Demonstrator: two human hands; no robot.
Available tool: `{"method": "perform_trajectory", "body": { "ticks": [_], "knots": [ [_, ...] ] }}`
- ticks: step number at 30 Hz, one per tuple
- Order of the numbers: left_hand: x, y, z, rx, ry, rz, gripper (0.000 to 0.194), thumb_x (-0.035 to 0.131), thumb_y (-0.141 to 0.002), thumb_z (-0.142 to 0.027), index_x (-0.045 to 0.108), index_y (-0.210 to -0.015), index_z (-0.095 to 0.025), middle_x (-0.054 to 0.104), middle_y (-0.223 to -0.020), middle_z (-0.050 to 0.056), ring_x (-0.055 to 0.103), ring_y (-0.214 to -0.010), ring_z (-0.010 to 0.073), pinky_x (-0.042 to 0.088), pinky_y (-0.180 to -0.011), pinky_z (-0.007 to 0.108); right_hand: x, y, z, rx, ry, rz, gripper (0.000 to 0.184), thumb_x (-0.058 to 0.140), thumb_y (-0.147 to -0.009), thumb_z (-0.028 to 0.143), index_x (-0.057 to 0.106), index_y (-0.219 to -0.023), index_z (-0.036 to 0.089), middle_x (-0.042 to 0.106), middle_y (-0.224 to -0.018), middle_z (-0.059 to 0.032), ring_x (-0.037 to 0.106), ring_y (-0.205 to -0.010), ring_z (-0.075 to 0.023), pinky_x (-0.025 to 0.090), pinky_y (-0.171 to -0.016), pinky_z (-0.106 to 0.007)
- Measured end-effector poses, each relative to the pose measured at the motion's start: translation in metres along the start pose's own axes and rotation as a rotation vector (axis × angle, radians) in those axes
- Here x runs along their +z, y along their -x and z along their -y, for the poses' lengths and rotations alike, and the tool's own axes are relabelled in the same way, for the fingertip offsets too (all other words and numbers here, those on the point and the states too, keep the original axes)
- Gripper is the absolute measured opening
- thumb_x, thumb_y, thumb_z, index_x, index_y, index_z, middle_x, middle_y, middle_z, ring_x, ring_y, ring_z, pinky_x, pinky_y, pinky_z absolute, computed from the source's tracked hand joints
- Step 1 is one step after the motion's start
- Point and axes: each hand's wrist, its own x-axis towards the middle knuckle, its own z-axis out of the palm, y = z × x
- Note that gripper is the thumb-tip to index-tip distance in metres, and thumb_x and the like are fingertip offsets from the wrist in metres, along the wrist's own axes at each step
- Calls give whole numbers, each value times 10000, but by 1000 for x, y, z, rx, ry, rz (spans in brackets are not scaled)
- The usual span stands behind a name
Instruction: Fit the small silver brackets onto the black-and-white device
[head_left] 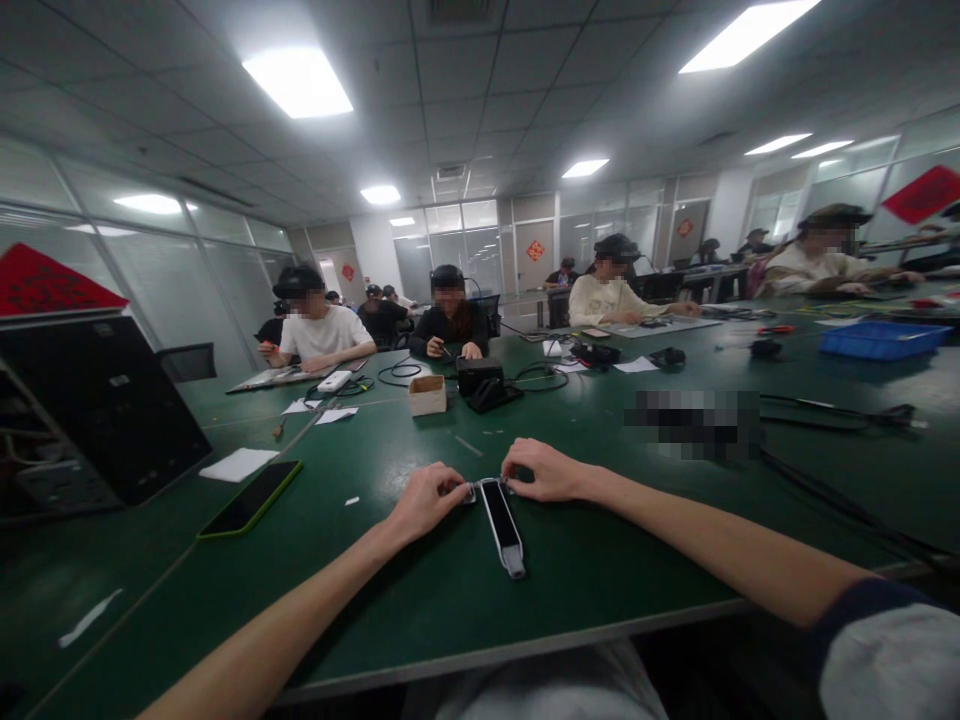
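Observation:
A slim white device with a long black face lies on the green table in front of me, its narrow light-grey end towards me. My left hand is at the left of its far end, thumb and fingers pinched together at a small, clear or silvery piece. On the other side, my right hand rests with curled fingers pinched close to the device's far right corner. What lies between those right fingertips is too small and hidden to name.
A phone in a green case lies to the left, near a black computer case. Ahead stand a small cardboard box and a black device. A blue tray and black cables are at right. Several people sit across the table.

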Motion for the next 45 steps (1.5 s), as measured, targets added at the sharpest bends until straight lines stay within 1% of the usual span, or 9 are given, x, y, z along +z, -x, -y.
{"method": "perform_trajectory", "body": {
  "ticks": [5, 11, 14, 20, 26, 29, 35, 39, 45],
  "knots": [
    [-2, 0, -3, -6, -11, -14, 283, 541, -842, -406, 721, -861, -188, 627, -809, 40, 549, -711, 167, 400, -636, 261, -1, 0, 2, -2, 7, -6, 86, 596, -818, 213, 640, -848, 145, 631, -846, -53, 543, -798, -166, 435, -750, -310],
    [2, -1, -1, -30, 0, -42, 202, 597, -796, -337, 695, -872, -177, 610, -792, 26, 537, -707, 162, 391, -636, 257, -2, 0, 2, 1, 9, 0, 95, 592, -818, 216, 641, -857, 144, 631, -849, -52, 543, -799, -167, 434, -752, -313],
    [3, -2, 1, -33, -7, -50, 208, 603, -789, -357, 683, -856, -178, 605, -777, 20, 531, -702, 160, 384, -627, 253, -1, 0, 0, -12, 24, -17, 87, 602, -804, 204, 643, -853, 143, 628, -832, -51, 542, -799, -168, 434, -755, -309],
    [3, -1, 2, -37, -8, -26, 258, 555, -820, -400, 679, -838, -175, 614, -787, 28, 539, -700, 162, 390, -620, 258, 1, -1, 0, 2, 16, -15, 97, 597, -821, 228, 638, -868, 154, 621, -848, -43, 539, -798, -159, 442, -747, -296],
    [2, -1, 1, 1, 11, -22, 326, 491, -872, -442, 680, -819, -181, 621, -815, 39, 554, -730, 171, 393, -642, 264, -2, 0, 3, 10, 13, 1, 97, 601, -818, 213, 639, -881, 151, 620, -856, -50, 537, -804, -162, 444, -756, -301],
    [3, -1, 2, -17, 7, -21, 313, 528, -855, -451, 678, -833, -178, 613, -811, 33, 552, -726, 169, 391, -638, 259, -2, 0, 2, 11, 5, 5, 100, 599, -819, 213, 638, -883, 147, 620, -856, -52, 537, -801, -163, 442, -743, -297],
    [7, -2, 5, -16, 30, -56, 205, 621, -804, -373, 660, -844, -175, 587, -791, 16, 536, -701, 159, 395, -630, 256, 4, 1, -4, -6, 2, -24, 90, 605, -816, 209, 634, -879, 152, 617, -866, -48, 539, -804, -160, 442, -739, -291],
    [6, -1, 3, -22, 36, -68, 207, 634, -792, -377, 649, -827, -174, 584, -780, 11, 531, -706, 159, 390, -625, 251, 4, 1, -4, -10, 10, -20, 93, 602, -816, 208, 637, -874, 144, 614, -854, -54, 537, -800, -163, 442, -736, -291],
    [4, 0, 2, -8, 47, -36, 187, 622, -789, -352, 642, -853, -176, 605, -782, 4, 525, -686, 152, 388, -623, 248, 1, 0, -1, -16, 6, -16, 90, 593, -812, 195, 640, -863, 139, 616, -842, -56, 538, -795, -165, 443, -735, -294]
  ]
}}
